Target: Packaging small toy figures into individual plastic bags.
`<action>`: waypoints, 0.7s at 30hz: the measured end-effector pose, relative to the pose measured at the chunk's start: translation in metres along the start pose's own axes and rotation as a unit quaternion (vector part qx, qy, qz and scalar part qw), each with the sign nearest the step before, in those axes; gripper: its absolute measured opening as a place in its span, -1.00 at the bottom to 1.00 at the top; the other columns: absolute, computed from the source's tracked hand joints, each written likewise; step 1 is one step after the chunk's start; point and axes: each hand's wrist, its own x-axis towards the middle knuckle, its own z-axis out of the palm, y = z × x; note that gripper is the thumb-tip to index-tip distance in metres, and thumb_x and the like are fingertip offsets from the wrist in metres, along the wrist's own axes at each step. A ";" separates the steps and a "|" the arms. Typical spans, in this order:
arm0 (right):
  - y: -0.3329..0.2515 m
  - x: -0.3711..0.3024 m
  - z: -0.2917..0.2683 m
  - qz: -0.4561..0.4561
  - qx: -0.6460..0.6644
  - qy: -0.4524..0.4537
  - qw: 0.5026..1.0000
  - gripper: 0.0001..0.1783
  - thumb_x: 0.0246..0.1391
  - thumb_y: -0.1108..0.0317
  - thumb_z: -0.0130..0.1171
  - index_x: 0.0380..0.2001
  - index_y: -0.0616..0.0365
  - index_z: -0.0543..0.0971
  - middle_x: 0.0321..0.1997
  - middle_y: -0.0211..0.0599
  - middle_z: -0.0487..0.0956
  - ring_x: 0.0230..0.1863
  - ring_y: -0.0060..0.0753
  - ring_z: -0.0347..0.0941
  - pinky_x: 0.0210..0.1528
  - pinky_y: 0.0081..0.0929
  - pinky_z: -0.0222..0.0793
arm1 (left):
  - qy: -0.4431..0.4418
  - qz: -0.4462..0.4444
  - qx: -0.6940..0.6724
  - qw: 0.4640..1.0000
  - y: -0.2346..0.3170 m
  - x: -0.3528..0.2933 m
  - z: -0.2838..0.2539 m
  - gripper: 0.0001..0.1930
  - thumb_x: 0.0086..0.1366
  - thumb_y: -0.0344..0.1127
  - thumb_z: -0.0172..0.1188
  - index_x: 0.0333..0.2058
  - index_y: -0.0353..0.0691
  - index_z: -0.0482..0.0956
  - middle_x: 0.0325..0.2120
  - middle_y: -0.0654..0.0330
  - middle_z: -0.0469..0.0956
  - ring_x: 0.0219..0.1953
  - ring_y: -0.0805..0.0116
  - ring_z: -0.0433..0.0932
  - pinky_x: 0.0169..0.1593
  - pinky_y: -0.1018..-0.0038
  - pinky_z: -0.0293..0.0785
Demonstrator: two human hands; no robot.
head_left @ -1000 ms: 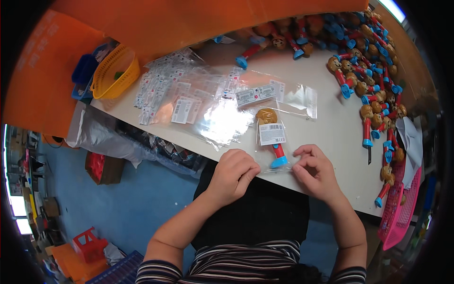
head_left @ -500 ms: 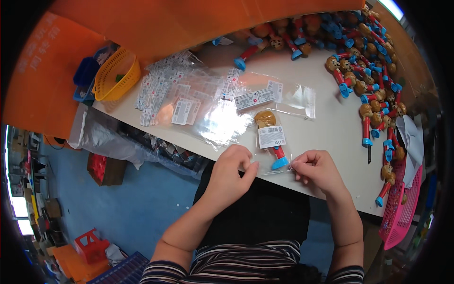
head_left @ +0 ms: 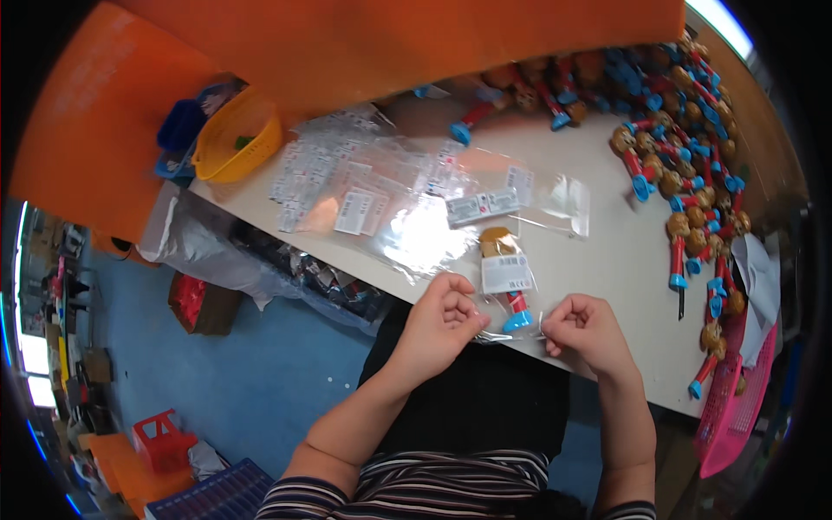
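The bagged figure lies right of frame centre on the worktop. Your left hand and right hand pinch the bag's lower corners. Expect light, slippery film; hold its edges.

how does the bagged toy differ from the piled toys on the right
The bagged toy is inside a clear bag; the piled toys are loose. A white label covers the bagged toy's middle; none shows on the piled toys. The bagged toy lies singly; many piled toys overlap. Both have brown heads, red stems, blue bases.
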 end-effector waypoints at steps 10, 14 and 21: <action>0.011 -0.021 0.014 -0.008 -0.047 -0.137 0.989 -0.83 -0.01 0.59 0.31 -0.46 0.27 0.47 -0.50 -0.30 0.57 -0.52 -0.60 0.52 -0.45 -0.68 0.46 | -0.031 -0.006 -0.204 0.979 -0.001 -0.003 0.016 -0.43 0.26 -0.42 0.26 0.12 -0.20 0.11 -0.24 0.17 0.46 -0.22 0.50 0.50 -0.17 0.59 0.45; 0.008 -0.021 0.029 -0.038 -0.154 -0.181 0.970 -0.82 -0.04 0.56 0.35 -0.48 0.27 0.50 -0.49 -0.36 0.58 -0.51 -0.68 0.50 -0.43 -0.69 0.43 | 0.026 0.005 -0.055 0.998 0.008 -0.016 0.016 -0.21 0.15 -0.45 0.38 0.20 -0.21 -0.01 -0.20 0.11 0.46 -0.24 0.40 0.57 -0.19 0.50 0.53; -0.012 -0.030 0.042 -0.117 -0.279 -0.157 0.940 -0.86 -0.06 0.49 0.39 -0.46 0.27 0.60 -0.49 -0.36 0.62 -0.44 -0.61 0.54 -0.39 -0.63 0.44 | -0.078 -0.066 -0.213 0.972 0.000 -0.033 -0.019 -0.21 0.13 -0.64 0.29 0.27 -0.18 0.06 -0.05 0.06 0.49 -0.14 0.37 0.60 -0.10 0.50 0.57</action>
